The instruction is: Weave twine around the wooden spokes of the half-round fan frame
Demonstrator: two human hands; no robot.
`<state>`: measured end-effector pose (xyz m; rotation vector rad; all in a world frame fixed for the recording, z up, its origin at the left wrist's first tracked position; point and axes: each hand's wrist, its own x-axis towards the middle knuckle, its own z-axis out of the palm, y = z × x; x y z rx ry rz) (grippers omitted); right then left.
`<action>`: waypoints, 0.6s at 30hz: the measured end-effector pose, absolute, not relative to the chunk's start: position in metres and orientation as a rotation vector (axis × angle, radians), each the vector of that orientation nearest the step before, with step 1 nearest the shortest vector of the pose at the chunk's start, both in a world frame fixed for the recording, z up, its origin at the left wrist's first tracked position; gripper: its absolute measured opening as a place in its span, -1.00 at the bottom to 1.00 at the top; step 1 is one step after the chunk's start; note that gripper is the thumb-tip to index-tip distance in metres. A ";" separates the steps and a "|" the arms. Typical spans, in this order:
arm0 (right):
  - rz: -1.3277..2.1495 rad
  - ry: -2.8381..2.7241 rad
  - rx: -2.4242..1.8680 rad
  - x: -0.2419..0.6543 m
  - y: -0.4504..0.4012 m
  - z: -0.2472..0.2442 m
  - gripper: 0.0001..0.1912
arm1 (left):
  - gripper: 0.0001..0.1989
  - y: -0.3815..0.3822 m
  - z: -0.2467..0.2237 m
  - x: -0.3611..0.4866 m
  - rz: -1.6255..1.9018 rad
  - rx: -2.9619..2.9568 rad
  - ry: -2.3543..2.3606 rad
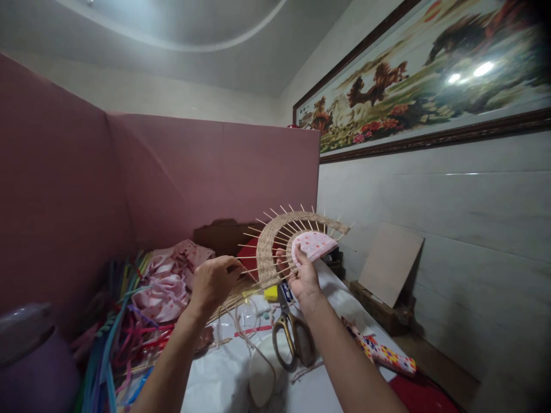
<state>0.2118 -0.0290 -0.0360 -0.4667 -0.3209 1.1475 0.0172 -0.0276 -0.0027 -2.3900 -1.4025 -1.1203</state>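
Note:
A fan-shaped piece of woven twine (267,252) on thin wooden sticks is held up above the table, with a pink dotted cloth half-circle (314,245) at its centre. My right hand (305,276) grips it at the lower end of the cloth part, thumb on the cloth. At the left ends of the sticks, my left hand (218,281) is closed in a pinch; a strand of twine runs near its fingertips, but what they hold is too small to make out. Below the fan lie scissors (289,338) with bronze-coloured handles and a loose cord.
Pink cloth (166,287) and coloured strips (101,350) are heaped at the left. A pale oval piece (262,373) lies on the white table cover (210,378). Patterned material (387,354) is at the right, near a leaning board (391,264). A purple container (37,361) stands far left.

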 end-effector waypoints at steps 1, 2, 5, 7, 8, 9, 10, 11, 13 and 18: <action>1.155 -0.306 -0.468 0.214 -0.027 -0.038 -0.87 | -0.87 -0.028 -0.003 0.018 -1.139 -2.390 -1.404; 1.163 -0.288 -0.468 0.215 -0.026 -0.039 -0.86 | -0.86 -0.028 -0.003 0.018 -1.157 -2.389 -1.405; 1.190 -0.224 -0.462 0.217 -0.021 -0.043 -0.82 | -0.86 -0.028 -0.003 0.019 -1.196 -2.382 -1.405; 1.201 -0.185 -0.453 0.218 -0.019 -0.045 -0.84 | -0.86 -0.029 -0.004 0.020 -1.226 -2.369 -1.394; 1.203 -0.170 -0.448 0.218 -0.018 -0.046 -0.85 | -0.87 -0.029 -0.004 0.020 -1.247 -2.360 -1.385; 1.204 -0.157 -0.444 0.218 -0.018 -0.047 -0.85 | -0.87 -0.029 -0.004 0.020 -1.275 -2.344 -1.375; 1.206 -0.148 -0.443 0.218 -0.017 -0.048 -0.85 | -0.88 -0.029 -0.004 0.021 -1.307 -2.329 -1.361; 1.208 -0.142 -0.442 0.218 -0.016 -0.049 -0.84 | -0.88 -0.028 -0.004 0.021 -1.337 -2.317 -1.341; 1.214 -0.141 -0.441 0.219 -0.015 -0.051 -0.82 | -0.89 -0.028 -0.004 0.022 -1.392 -2.297 -1.293; 1.209 -0.177 -0.413 0.222 -0.009 -0.058 -0.77 | -0.88 -0.032 -0.004 0.025 -1.542 -2.234 -1.174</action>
